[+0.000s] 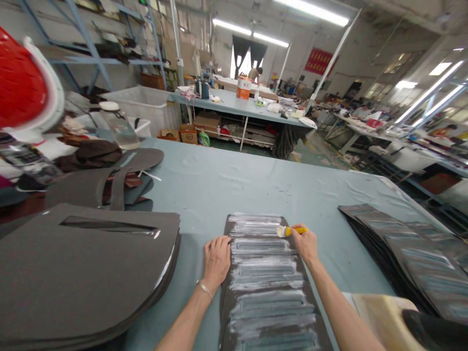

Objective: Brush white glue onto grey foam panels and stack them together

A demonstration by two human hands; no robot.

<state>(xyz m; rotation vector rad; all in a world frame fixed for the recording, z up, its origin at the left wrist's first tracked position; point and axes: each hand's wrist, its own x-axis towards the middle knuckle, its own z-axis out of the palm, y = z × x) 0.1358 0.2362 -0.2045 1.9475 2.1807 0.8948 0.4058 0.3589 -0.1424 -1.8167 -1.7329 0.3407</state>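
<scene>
A long dark grey panel [270,287] with several rectangular slots lies flat before me, streaked with wet white glue around the slots. My right hand [305,243] grips a brush [288,231] by its yellow handle. Its pale, glue-coated bristles touch the panel near the top right corner, beside the uppermost slot. At the panel's left edge rests my left hand [217,261], palm down, its fingers laid along the edge and holding no object. A thin bracelet circles the left wrist.
A stack of large rounded dark pieces [91,273] is at left. Slotted panels [405,243] lie piled at right, near a yellowish-white container [380,317]. A bottle [120,126] stands at the back left of the blue-grey table [234,180]. Another worktable [226,105] stands beyond.
</scene>
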